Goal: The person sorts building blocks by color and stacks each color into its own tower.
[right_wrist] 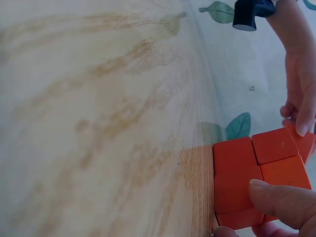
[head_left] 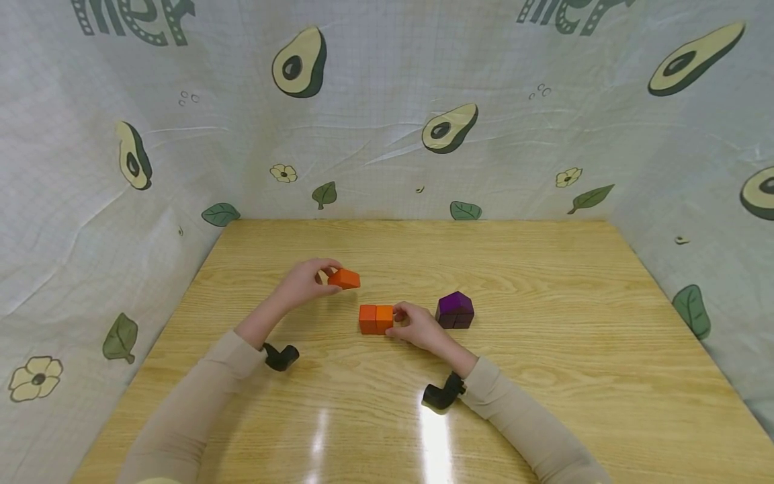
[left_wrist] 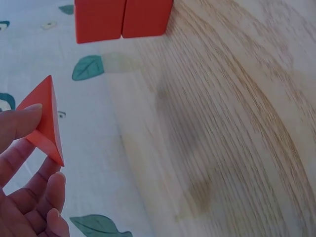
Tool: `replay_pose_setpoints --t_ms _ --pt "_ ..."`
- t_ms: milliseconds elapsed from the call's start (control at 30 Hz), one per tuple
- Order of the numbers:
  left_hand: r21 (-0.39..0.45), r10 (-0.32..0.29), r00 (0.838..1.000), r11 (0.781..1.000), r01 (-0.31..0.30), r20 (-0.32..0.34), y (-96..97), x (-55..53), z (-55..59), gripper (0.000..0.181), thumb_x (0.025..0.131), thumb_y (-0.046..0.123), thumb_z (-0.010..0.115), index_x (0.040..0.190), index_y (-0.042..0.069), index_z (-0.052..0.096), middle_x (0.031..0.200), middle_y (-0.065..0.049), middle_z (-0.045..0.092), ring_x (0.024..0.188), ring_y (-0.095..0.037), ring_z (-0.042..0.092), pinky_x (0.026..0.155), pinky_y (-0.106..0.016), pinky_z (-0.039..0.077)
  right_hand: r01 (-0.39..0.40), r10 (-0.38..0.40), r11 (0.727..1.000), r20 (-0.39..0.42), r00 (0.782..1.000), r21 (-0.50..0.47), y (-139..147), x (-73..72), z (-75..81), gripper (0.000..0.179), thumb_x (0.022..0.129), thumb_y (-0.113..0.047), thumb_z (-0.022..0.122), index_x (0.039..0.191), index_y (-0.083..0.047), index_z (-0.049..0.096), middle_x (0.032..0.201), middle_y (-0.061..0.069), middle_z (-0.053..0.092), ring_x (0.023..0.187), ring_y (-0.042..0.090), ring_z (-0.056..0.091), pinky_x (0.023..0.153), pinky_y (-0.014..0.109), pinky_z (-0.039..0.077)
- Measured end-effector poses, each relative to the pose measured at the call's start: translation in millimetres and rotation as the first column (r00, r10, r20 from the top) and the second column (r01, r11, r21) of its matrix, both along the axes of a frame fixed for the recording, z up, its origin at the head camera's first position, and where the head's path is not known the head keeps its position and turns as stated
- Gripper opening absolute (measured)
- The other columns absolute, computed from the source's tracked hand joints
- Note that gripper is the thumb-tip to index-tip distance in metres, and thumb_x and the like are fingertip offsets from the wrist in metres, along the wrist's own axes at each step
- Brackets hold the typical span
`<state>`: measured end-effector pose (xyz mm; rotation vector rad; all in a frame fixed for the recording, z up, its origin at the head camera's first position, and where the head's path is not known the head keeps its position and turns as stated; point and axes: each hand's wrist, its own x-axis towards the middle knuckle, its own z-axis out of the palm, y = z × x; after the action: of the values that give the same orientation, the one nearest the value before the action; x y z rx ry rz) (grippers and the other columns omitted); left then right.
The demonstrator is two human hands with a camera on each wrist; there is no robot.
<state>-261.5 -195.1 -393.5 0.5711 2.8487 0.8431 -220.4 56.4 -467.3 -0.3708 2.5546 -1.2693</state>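
In the head view my left hand [head_left: 304, 281] pinches an orange triangular block [head_left: 345, 278] between thumb and fingers, held up behind and left of two orange cubes. The left wrist view shows the thumb pressing one side of that triangular block [left_wrist: 48, 118]. Side by side on the table stand the left orange cube [head_left: 367, 319] and the right orange cube [head_left: 384, 319]. My right hand [head_left: 420, 327] grips the right cube from its right side; in the right wrist view its thumb [right_wrist: 284, 200] lies on the blocks, and its other fingers are mostly hidden.
Right of my right hand stands a small house shape of purple blocks [head_left: 455, 310], with a peaked piece on top. The wooden table [head_left: 574, 289] is bordered at the back and sides by a white cloth [head_left: 375, 81] printed with avocados and leaves. Black wrist cameras sit on both wrists.
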Motion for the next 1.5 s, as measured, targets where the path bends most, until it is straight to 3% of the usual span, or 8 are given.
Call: replay_pose_setpoints --t_ms 200,567,800,1500 --pt "-0.004 -0.058 0.998 0.998 0.058 -0.010 11.6 9.1 3.8 0.040 0.079 0.020 0.071 0.116 0.007 0.059 0.097 -0.009 0.062 0.066 -0.015 0.049 0.060 -0.027 0.042 -0.006 0.006 1.000 -0.001 1.000 -0.005 0 0.0 0.3 0.042 0.077 -0.019 0.074 0.113 -0.003 0.058 0.101 0.009 0.063 0.088 0.018 0.057 0.077 0.033 0.047" --pt "0.003 -0.133 0.991 0.991 0.133 0.023 31.8 20.9 0.8 0.039 0.079 0.021 0.072 0.114 0.009 0.061 0.095 -0.004 0.062 0.068 -0.015 0.049 0.062 -0.026 0.044 -0.010 0.010 1.000 0.001 1.000 -0.016 1 -0.2 2.8 0.039 0.077 -0.018 0.073 0.111 -0.004 0.059 0.100 0.010 0.063 0.086 0.019 0.057 0.075 0.032 0.047" --pt "-0.039 -0.197 0.980 0.980 0.197 0.004 43.7 25.5 -2.1 0.038 0.079 0.021 0.072 0.114 0.010 0.061 0.095 -0.002 0.063 0.075 -0.013 0.052 0.067 -0.026 0.045 -0.018 0.018 0.999 0.000 1.000 -0.027 1 -0.1 2.7 0.038 0.077 -0.018 0.074 0.110 -0.005 0.060 0.099 0.009 0.062 0.081 0.016 0.054 0.070 0.029 0.045" --pt "-0.081 -0.173 0.985 0.981 0.174 0.017 51.0 30.5 -10.8 0.040 0.080 0.023 0.071 0.117 0.011 0.060 0.098 -0.002 0.061 0.073 -0.014 0.050 0.065 -0.026 0.044 -0.032 0.031 0.999 -0.011 0.999 -0.021 2 -0.3 0.2 0.036 0.078 -0.019 0.073 0.108 -0.005 0.060 0.098 0.008 0.062 0.080 0.016 0.054 0.070 0.029 0.045"
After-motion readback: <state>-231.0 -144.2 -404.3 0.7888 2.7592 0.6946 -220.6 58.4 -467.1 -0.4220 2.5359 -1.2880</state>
